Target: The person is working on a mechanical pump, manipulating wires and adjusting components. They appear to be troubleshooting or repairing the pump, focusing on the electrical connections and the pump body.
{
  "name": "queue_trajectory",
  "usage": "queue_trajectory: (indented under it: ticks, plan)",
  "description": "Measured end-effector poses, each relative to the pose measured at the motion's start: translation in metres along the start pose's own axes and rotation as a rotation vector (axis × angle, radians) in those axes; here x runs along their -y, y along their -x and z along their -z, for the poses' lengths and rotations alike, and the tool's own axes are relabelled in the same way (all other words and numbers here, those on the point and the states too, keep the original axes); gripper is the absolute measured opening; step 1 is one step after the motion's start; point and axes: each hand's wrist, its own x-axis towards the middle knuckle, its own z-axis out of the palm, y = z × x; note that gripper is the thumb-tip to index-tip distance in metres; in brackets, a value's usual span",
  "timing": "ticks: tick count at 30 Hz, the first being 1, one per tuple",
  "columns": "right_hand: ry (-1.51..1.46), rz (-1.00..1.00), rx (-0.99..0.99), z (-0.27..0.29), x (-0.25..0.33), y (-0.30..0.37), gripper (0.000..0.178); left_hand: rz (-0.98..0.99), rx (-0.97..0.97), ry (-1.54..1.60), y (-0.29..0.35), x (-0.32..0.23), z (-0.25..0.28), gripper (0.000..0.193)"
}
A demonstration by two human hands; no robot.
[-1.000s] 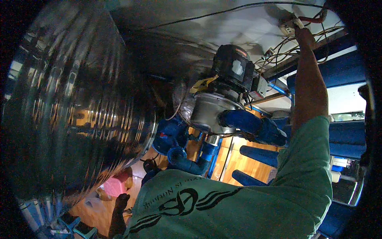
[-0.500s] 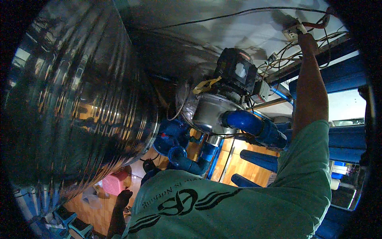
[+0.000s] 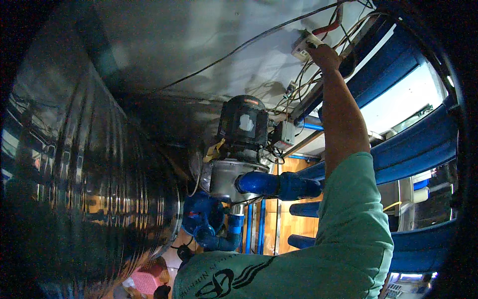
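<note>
My right arm reaches up to the wall at the upper right. The fingers of my right hand (image 3: 326, 57) are bent and pressed together against a small whitish switch box (image 3: 300, 49), at a dark part on its face. The arm's direction hides some of the fingertips. A red-orange conduit (image 3: 334, 22) and several cables run beside the box. What seems to be my left hand (image 3: 162, 292) hangs low at the bottom edge, dark and mostly cut off, so its fingers cannot be made out.
A large shiny steel tank (image 3: 114, 199) fills the left side. Below the wall stands a black motor (image 3: 244, 122) on a steel housing (image 3: 224, 179), joined to blue pipes (image 3: 298, 187). A pink basket (image 3: 149, 279) rests on the floor. Long blue tubes (image 3: 398, 154) run along the right.
The view has shifted, so motor, tank and switch box sit further left, the motor also lower. My right hand stays at the box. My left hand has dropped mostly out of the picture.
</note>
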Motion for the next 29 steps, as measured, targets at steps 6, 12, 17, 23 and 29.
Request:
queue_trajectory:
  ticks: [6, 12, 17, 23, 29]
  plan:
    - [0.086, 0.074, 0.088, 0.026, -0.007, 0.007, 0.052, 0.034, 0.029, 0.018, -0.004, -0.004, 0.002, 0.025]
    - [0.292, 0.437, -0.097, 0.029, -0.057, 0.001, 0.03, 0.066, 0.078, 0.127, 0.013, -0.017, 0.033, 0.029]
    - [-0.859, 0.504, -0.083, 0.07, -0.063, 0.12, 0.025, -0.053, 0.097, 0.457, 0.049, -0.159, 0.12, 0.032]
    - [-1.416, -0.058, -0.248, 0.033, -0.074, 0.289, 0.028, -0.595, -0.372, 0.035, -0.039, -0.291, 0.135, 0.025]
    - [-1.307, -0.254, -0.161, -0.066, -0.128, 0.353, 0.023, -0.867, -0.444, -0.327, -0.172, -0.364, 0.146, 0.063]
